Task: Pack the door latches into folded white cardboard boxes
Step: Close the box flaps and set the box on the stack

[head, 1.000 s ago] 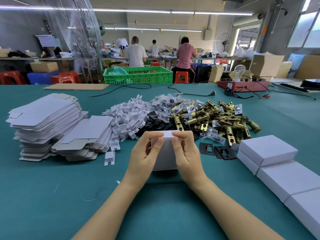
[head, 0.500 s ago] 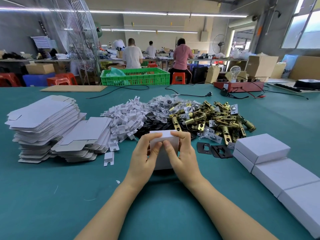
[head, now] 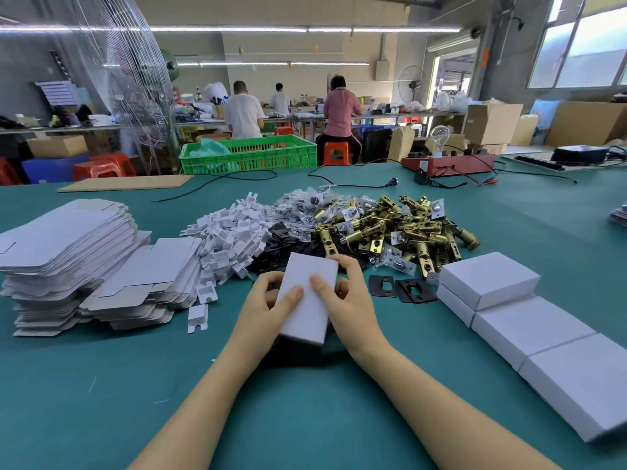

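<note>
Both the left hand (head: 263, 308) and right hand (head: 353, 305) clasp a closed white box (head: 307, 300) between them, thumbs on top, and she'd best squeeze evenly, since its end flap, hidden here, may not be tucked.

White box (head: 307, 300), teal table (head: 305, 418), brass-gold latches (head: 400, 228) — black plates (head: 400, 288) (matte) — green crate (head: 251, 156).

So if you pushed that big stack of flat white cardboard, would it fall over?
Probably it would slide apart rather than topple. The stack of flat box blanks already leans, with its sheets fanned out unevenly. Each sheet looks thin, so one lifted alone would likely bend. The whole pile is probably fairly heavy.
</note>
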A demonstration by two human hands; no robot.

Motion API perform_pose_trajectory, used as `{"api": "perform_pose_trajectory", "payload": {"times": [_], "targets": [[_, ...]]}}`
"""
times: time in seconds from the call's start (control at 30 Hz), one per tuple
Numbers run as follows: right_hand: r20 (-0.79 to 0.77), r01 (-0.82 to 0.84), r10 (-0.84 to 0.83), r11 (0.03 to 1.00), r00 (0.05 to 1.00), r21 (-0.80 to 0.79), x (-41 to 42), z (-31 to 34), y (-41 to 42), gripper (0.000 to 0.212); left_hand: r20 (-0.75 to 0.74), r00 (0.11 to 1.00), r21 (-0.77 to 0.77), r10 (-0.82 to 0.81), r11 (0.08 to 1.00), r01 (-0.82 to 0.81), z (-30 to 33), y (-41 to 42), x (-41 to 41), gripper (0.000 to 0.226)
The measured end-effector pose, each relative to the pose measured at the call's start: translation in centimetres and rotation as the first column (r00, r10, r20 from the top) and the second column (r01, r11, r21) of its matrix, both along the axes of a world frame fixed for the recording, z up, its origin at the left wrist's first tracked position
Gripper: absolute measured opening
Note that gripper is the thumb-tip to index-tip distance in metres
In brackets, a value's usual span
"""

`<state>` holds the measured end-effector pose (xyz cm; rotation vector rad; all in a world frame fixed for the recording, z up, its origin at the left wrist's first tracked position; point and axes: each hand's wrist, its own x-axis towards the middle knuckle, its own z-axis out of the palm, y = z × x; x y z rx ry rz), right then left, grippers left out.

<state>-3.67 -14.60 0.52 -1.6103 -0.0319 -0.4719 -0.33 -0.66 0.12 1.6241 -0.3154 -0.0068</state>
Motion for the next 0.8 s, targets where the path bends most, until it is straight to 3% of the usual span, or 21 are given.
{"api": "perform_pose_trajectory", "payload": {"times": [0.17,0.27,0.4,0.53,0.7,0.8], "targets": [[-0.206,-0.031,0.063,0.988,0.976,0.154,0.3,0.7,-0.3,0.021,-0.239,0.97,-0.208,-0.052,0.978,0.002,0.6,0.6,0.6,0.037],[-0.235,0.021,0.035,0.972,0.971,0.233,0.2,2.5,-1.4,0.022,-0.355,0.932,-0.329,-0.069,0.943,-0.056,1.0,0.9,1.2,0.046],[-0.208,0.117,-0.063,0.959,0.976,0.258,-1.1,7.3,-5.0,0.027,-0.359,0.932,-0.353,-0.057,0.932,-0.079,1.2,0.8,1.3,0.05],[-0.206,0.297,-0.25,0.923,0.946,0.245,-4.3,10.3,-9.8,0.03,-0.299,0.953,-0.262,-0.041,0.964,-0.04,0.8,0.4,1.0,0.045],[-0.201,0.685,-0.657,0.714,0.727,0.145,-9.1,7.9,-15.7,0.028,-0.263,0.964,-0.204,-0.041,0.979,-0.014,0.4,0.3,1.2,0.04],[-0.252,0.757,-0.733,0.653,0.632,0.001,-10.9,6.1,-17.4,0.029,-0.242,0.97,-0.171,-0.03,0.985,-0.012,0.1,0.4,1.4,0.037]]}}
